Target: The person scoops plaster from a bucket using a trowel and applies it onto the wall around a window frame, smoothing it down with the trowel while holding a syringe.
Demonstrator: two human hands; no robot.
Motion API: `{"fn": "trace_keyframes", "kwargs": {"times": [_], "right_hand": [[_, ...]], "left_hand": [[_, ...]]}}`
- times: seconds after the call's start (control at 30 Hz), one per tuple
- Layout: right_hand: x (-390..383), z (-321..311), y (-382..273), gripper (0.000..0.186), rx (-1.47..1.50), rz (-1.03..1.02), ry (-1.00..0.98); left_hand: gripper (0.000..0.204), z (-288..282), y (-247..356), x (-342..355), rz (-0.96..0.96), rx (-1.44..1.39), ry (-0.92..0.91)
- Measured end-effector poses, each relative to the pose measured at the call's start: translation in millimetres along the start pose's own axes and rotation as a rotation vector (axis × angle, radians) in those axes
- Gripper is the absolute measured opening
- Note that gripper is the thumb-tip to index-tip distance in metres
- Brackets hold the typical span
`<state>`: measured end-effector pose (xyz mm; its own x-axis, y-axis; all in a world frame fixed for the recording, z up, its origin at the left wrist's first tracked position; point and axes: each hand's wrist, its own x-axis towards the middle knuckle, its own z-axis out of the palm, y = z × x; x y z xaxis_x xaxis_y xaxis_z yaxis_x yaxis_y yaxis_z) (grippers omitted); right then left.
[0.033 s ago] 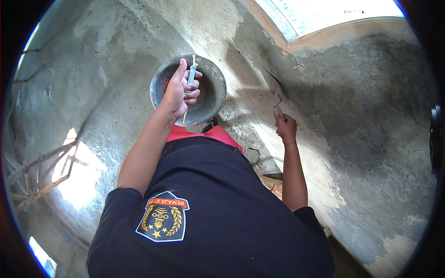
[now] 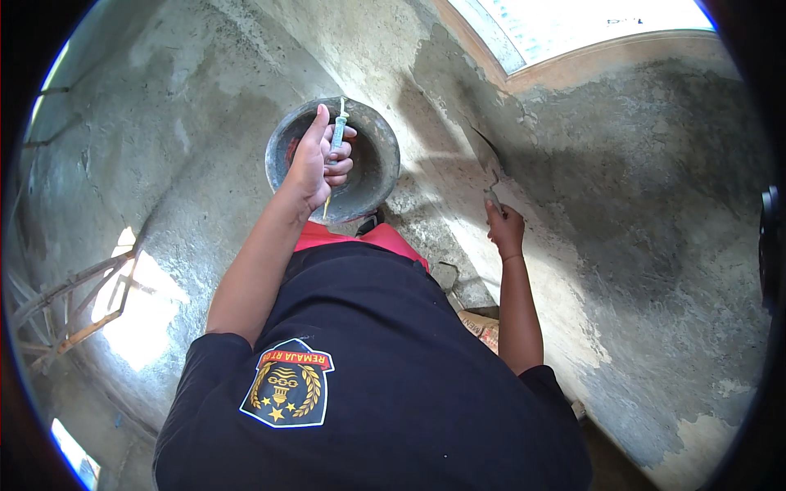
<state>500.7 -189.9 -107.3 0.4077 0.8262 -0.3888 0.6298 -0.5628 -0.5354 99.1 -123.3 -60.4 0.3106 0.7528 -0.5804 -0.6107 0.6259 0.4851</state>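
My left hand [image 2: 319, 159] is closed around the grey-green handle of a narrow pale tool [image 2: 339, 131]. Its thin yellowish edge sticks out above and below my fist; the rest is hidden, so its kind is unclear. That hand is over a round grey bucket [image 2: 386, 147] with a crusted rim and something reddish inside. To the right, my right hand [image 2: 507, 227] grips a trowel [image 2: 493, 195] by its handle. The trowel's cranked neck and dark blade, seen nearly edge-on, point up along the wall, and I cannot tell whether the blade touches it.
A cement wall [image 2: 622, 188] with damp, dark patches rises on the right, below a framed window opening [image 2: 606, 45]. Wooden poles [image 2: 86, 299] stand at the left. A printed paper sack [image 2: 479, 327] lies by my right forearm. The floor [image 2: 205, 106] is rough grey cement.
The trowel's blade has shifted very slightly down and to the right. My left hand and the bucket stay in place.
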Motion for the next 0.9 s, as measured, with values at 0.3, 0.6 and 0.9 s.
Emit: {"fn": "trace_keyframes", "kwargs": {"times": [0.3, 0.6, 0.9], "right_hand": [[-5.7, 9.1, -7.0, 0.042, 0.128, 0.055, -0.033], [-30.8, 30.7, 12.4, 0.038, 0.173, 0.045, -0.024], [-3.3, 33.6, 17.0, 0.038, 0.170, 0.060, -0.163]], "left_hand": [[0.072, -1.3, -1.9, -1.2, -0.008, 0.008, 0.020], [0.072, -9.8, -4.9, -2.3, 0.015, 0.001, 0.012], [0.073, -7.8, -4.3, -5.5, 0.020, 0.015, 0.028]]}}
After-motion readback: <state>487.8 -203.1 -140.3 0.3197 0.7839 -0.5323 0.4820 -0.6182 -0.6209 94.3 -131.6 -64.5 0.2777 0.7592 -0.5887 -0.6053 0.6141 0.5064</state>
